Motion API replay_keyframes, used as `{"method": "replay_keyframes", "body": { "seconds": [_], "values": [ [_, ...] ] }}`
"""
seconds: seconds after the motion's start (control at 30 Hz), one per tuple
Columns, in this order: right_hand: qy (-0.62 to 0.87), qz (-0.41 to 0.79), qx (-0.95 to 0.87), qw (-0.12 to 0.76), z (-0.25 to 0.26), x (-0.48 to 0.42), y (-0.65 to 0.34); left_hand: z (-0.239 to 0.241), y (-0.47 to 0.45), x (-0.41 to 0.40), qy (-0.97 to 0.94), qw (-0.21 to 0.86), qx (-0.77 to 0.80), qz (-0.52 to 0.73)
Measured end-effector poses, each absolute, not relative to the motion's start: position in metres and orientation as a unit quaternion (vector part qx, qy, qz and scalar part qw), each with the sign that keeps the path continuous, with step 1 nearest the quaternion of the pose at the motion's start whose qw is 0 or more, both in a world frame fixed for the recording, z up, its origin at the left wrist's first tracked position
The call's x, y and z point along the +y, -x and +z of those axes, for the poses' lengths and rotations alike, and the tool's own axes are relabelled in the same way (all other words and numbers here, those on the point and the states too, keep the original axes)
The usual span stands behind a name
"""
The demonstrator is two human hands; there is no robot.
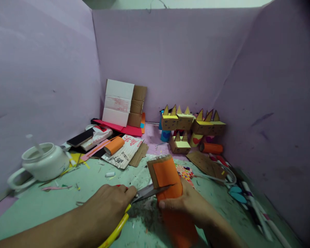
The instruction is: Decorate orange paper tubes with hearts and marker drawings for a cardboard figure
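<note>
My left hand [107, 203] is closed round the yellow handles of a pair of scissors [144, 193]. The grey blades point right and meet the orange paper [167, 174] that wraps a cardboard tube. My right hand [188, 203] grips that orange-covered tube from the right, thumb across its front. A long strip of the same orange paper hangs down toward me below the hand. Both hands are over the green cutting mat [67, 206].
A white mug [42, 163] stands at the left. Behind lie paper scraps, a small orange roll [114, 145], a phone [80, 137] and folded cardboard [124, 103]. Several cardboard box figures with pointed ears [191, 125] stand at the back right. Pens and tubes [255, 206] line the right edge. Purple walls enclose everything.
</note>
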State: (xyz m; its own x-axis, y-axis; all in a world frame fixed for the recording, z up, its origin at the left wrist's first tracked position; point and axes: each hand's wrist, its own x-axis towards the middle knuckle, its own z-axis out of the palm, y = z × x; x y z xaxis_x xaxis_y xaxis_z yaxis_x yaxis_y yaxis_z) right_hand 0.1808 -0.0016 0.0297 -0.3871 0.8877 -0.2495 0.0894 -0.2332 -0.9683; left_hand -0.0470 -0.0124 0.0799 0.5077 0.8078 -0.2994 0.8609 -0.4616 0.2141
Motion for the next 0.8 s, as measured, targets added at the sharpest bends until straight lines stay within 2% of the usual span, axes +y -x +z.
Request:
{"method": "replay_keyframes", "body": {
  "seconds": [0.2, 0.5, 0.8],
  "values": [
    [0.470, 0.649, -0.513, 0.307, 0.027, -0.001, -0.181, 0.076, 0.048, -0.008, -0.865, 0.149, 0.470, -0.088],
    [0.486, 0.632, -0.524, 0.299, 0.027, 0.000, -0.179, 0.059, 0.055, 0.002, -0.874, 0.183, 0.446, -0.054],
    [0.484, 0.644, -0.505, 0.309, 0.034, -0.004, -0.171, 0.062, 0.055, 0.007, -0.884, 0.118, 0.438, -0.113]
  ]
}}
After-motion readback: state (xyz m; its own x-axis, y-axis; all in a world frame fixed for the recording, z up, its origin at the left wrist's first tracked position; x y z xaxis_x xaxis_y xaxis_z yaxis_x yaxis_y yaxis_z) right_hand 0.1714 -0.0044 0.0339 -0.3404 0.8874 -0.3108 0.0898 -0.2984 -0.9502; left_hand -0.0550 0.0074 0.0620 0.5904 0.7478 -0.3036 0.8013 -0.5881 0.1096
